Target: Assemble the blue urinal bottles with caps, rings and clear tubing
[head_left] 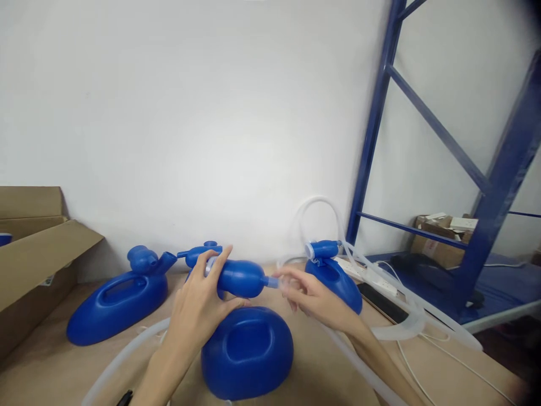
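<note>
Bulb point(240, 277) blue, in left hand point(198, 307) grip | right hand point(310, 296) grip pinches bulb's nozzle point(273, 282) | container point(247, 351) below

A plain white wall point(190, 113) fills most of the view, evenly lit and bare. Below the wall runs a tan table point(51, 366). At the wall's left end, on the table, stands an open cardboard box point(38, 254) with one flap hanging out. To the right of the wall rises a blue metal rack point(374, 129) with slanted braces. On the rack's low blue shelf point(499, 293) sits a small carton point(439, 237) of papers.
</note>
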Motion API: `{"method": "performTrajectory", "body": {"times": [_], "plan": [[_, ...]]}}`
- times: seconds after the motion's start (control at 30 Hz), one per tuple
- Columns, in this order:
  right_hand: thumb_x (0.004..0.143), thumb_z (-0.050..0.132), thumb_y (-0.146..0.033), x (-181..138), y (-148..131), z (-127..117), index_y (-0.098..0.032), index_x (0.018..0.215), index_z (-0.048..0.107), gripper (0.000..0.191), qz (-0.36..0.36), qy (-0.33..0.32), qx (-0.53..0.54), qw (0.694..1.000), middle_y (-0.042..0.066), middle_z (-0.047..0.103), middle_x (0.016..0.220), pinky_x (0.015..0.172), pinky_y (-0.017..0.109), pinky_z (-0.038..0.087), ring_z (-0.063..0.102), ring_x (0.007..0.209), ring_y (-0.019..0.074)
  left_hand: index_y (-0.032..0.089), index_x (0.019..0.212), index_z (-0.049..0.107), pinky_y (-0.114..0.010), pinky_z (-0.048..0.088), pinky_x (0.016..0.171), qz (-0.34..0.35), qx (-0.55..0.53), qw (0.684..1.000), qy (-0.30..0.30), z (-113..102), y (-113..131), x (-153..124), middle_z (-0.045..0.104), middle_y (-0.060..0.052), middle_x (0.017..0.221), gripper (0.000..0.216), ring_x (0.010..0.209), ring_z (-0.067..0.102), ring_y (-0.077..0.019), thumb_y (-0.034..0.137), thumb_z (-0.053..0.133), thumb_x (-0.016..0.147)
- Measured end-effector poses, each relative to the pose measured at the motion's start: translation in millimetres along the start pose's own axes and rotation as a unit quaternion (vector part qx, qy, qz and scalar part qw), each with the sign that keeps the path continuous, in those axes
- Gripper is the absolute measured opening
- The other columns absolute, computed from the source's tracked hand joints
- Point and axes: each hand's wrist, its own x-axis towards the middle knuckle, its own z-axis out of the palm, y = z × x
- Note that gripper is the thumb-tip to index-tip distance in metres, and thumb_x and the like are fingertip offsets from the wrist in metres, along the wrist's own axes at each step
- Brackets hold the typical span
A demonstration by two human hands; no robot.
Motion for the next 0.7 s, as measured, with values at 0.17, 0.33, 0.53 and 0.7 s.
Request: {"method": "performTrajectory", "body": {"times": [0.17,0.33,0.53,0.7], "plan": [[0.104,0.055,-0.055,-22.8,-17.8,-10.0,-0.031,0.148,0.058,0.050,-0.061,0.038,-0.089,0.993,0.008,0.055,0.151,0.103,0.038,0.053,0.059,0.130,0.0262,0.035,0.158,0.034,-0.037,0.061,0.075,0.055,-0.037,0.992,0.104,-26.0,-2.2,-5.1,0.064,-0.006,0.139,0.114,0.115,0.071,-0.0343,0.066,0.090,0.064],[0.104,0.059,-0.053,-37.5,-36.2,7.9,-0.033,0.152,0.052,0.052,-0.155,0.057,-0.186,0.969,0.007,0.061,0.142,0.088,0.031,0.059,0.068,0.111,0.0203,0.029,0.150,0.046,-0.043,0.062,0.077,0.047,-0.074,0.994,0.070,-45.3,5.7,-13.8,0.070,-0.009,0.132,0.111,0.107,0.074,-0.0367,0.076,0.087,0.059],[0.114,0.032,-0.044,-42.2,-38.2,12.2,-0.019,0.133,0.063,0.044,-0.268,0.110,-0.359,0.887,0.007,0.075,0.114,0.082,0.031,0.059,0.074,0.098,0.0191,0.027,0.123,0.066,-0.044,0.064,0.081,-0.028,-0.208,0.975,-0.072,-68.2,10.6,-19.0,0.075,-0.006,0.112,0.084,0.098,0.074,-0.0350,0.075,0.086,0.057],[0.114,0.030,-0.044,-46.8,-38.5,3.7,-0.016,0.124,0.064,0.045,-0.318,0.128,-0.383,0.858,0.007,0.077,0.104,0.073,0.028,0.056,0.075,0.087,0.0175,0.028,0.116,0.063,-0.032,0.065,0.070,0.021,-0.290,0.946,-0.142,-67.7,8.2,-23.6,0.075,-0.003,0.109,0.058,0.093,0.076,-0.0274,0.066,0.081,0.076]]}}
